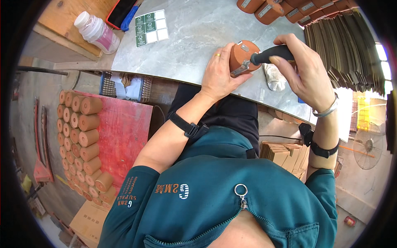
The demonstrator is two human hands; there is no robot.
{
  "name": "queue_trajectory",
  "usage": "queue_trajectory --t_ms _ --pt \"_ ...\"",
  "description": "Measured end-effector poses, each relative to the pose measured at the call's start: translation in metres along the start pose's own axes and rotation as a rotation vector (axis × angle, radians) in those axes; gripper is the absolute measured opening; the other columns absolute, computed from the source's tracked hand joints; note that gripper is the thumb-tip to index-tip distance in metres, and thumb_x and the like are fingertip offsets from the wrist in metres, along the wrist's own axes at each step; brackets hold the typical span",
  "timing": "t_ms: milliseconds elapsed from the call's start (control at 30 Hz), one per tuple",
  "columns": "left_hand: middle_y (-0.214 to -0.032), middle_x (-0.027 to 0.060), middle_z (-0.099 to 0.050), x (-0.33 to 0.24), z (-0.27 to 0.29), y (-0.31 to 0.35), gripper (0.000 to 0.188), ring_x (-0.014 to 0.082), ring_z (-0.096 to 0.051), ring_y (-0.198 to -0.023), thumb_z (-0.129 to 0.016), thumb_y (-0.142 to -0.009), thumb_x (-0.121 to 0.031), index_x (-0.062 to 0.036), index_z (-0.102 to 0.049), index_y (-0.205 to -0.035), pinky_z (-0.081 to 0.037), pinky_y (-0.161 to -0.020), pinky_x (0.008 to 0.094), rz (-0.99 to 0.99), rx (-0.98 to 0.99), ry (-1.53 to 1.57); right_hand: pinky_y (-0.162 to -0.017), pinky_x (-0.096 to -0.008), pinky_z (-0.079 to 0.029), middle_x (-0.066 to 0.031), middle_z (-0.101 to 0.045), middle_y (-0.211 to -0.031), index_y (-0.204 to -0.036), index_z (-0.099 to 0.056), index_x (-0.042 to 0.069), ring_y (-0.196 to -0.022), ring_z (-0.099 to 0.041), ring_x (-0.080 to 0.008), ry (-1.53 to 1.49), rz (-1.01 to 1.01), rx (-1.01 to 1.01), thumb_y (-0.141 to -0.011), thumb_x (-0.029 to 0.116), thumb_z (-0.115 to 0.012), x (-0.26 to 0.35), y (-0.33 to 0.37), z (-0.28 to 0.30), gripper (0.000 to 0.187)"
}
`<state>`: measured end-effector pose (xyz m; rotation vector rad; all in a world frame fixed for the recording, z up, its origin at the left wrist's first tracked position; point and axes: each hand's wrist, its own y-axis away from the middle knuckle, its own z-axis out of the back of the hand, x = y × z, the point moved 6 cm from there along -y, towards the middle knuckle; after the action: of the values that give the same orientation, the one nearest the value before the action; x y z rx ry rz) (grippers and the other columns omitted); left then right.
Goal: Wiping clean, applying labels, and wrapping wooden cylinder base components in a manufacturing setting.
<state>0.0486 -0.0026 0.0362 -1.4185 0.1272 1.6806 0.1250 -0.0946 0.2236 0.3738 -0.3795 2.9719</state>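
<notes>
On the near edge of the grey marbled table, a terracotta-coloured cylinder [240, 53] with small metal fittings on its face and side is steadied by my left hand [220, 75]. The fingers and thumb of that hand wrap round its left and near side. A black tool that looks like a screwdriver [275, 54] lies in my right hand [307, 68]. Its tapered end meets the right side of the cylinder, by a metal fitting; the tip itself is hidden. Under the tool, a whitish wrapped bundle [274, 77] rests on the table.
Sheets of green and white stickers [151, 28], a white bottle [97, 33] and a phone [120, 14] lie to the left. More cylinders [269, 11] and stacked cardboard dividers [343, 49] stand at the far right. Rows of cylinders [89, 138] cover part of a red surface [126, 128].
</notes>
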Motion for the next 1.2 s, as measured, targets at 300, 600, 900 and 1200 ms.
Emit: queue_trajectory --t_ms 300,600,900,1200 --pt "-0.121 0.0209 -0.059 0.001 0.001 -0.002 0.092 0.0386 -0.060 -0.110 -0.091 -0.065 -0.032 -0.0026 -0.043 -0.137 -0.051 -0.092 0.0428 -0.002 -0.034 0.019 -0.070 -0.0432 -0.049 -0.0172 -0.062 -0.086 -0.102 -0.055 0.001 -0.082 -0.061 -0.0394 0.080 0.165 0.079 -0.088 0.014 -0.068 0.004 -0.024 -0.005 0.023" --pt "-0.118 0.0205 -0.062 0.001 0.004 -0.004 0.089 0.0374 -0.062 -0.109 -0.091 -0.063 -0.027 -0.0025 -0.046 -0.136 -0.051 -0.093 0.0412 0.046 -0.015 0.051 -0.078 -0.0424 -0.050 -0.0163 -0.057 -0.097 -0.107 -0.057 -0.001 -0.092 -0.060 -0.0392 0.038 0.297 0.208 -0.085 -0.001 -0.063 -0.003 -0.018 0.001 0.023" --pt "-0.137 0.0207 -0.047 -0.015 0.015 0.010 0.085 0.0409 -0.052 -0.122 -0.090 -0.065 -0.020 -0.0049 -0.047 -0.137 -0.047 -0.100 0.0455 -0.233 -0.161 -0.100 -0.083 -0.0284 -0.050 -0.0103 -0.068 -0.104 -0.120 -0.064 -0.001 -0.093 -0.062 -0.0135 -0.150 -0.382 -0.587 -0.096 0.009 -0.063 -0.082 0.094 0.017 0.026" --pt "-0.126 0.0106 -0.055 -0.040 0.014 0.019 0.050 0.0347 -0.053 -0.119 -0.081 -0.068 -0.001 -0.0130 -0.067 -0.114 -0.048 -0.092 0.0427 -0.522 -0.166 -0.360 -0.073 -0.0232 -0.052 -0.0077 -0.067 -0.099 -0.122 -0.065 -0.001 -0.082 -0.062 -0.0110 -0.210 -0.971 -1.026 -0.098 0.019 -0.065 -0.164 0.307 -0.007 0.032"
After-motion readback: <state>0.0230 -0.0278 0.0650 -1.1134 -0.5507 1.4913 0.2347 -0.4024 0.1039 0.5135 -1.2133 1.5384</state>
